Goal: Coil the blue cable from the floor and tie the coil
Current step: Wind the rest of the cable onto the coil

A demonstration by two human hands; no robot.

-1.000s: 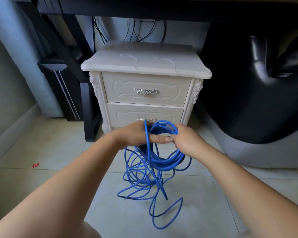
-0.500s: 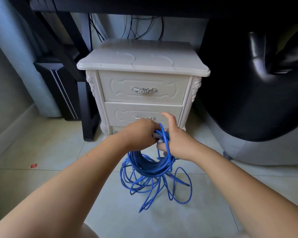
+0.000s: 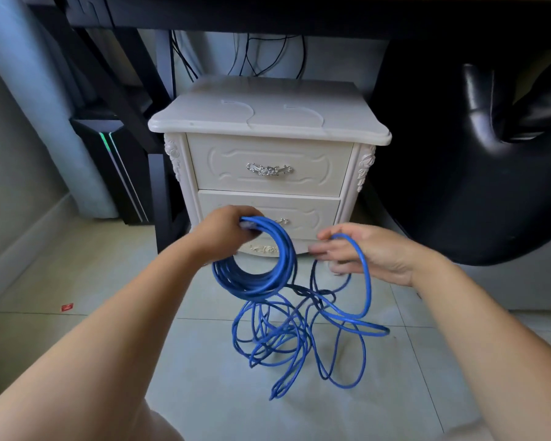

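My left hand [image 3: 225, 232] grips the top of a round coil of blue cable [image 3: 269, 275], which hangs below it in front of the lower drawer. A single strand of the same cable loops over the palm of my right hand [image 3: 368, 254], whose fingers are blurred and loosely spread. From both hands the cable drops into a loose tangle of blue loops [image 3: 295, 342] on the tiled floor, between my forearms.
A white two-drawer nightstand [image 3: 269, 119] stands straight ahead under a dark desk. A black leather seat [image 3: 477, 160] fills the right. A black computer case [image 3: 115, 167] and a desk leg [image 3: 163, 198] stand at the left. A red scrap [image 3: 67, 307] lies on the tiles.
My hands have parted: the right hand swung out to the right, drawing a fresh strand off the floor. The coil stays in my left hand and the floor tangle has shifted.
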